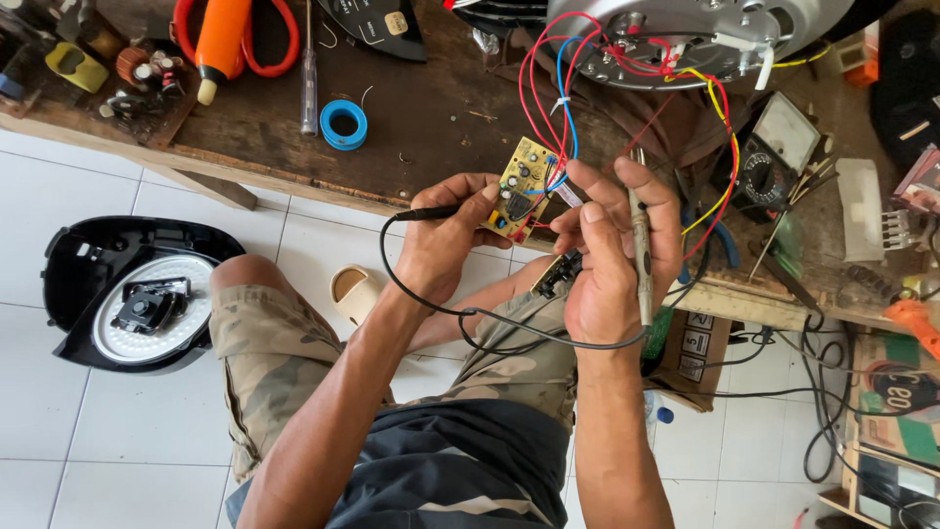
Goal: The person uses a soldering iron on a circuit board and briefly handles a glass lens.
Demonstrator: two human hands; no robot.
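Right, left hand is pinching a black probe with its thin black lead looping down under both wrists, fingertips also steadying the small yellow circuit board. Right hand is closed around a soldering iron held roughly upright, thumb and forefinger gripping the board's far edge. The board sits between the two hands, just past the surface edge, over the lap. Risks, as I judge them: the red, blue and yellow wires running up to the metal appliance base look short, so a tug could tear a joint; the iron is close to fingers and wire insulation, so a slip could burn either; the slack lead could snag a wrist. The board looks small, yellow, tilted, populated with black parts and a blue component; solder side not visible. Blue tape roll lies well beyond the left hand.
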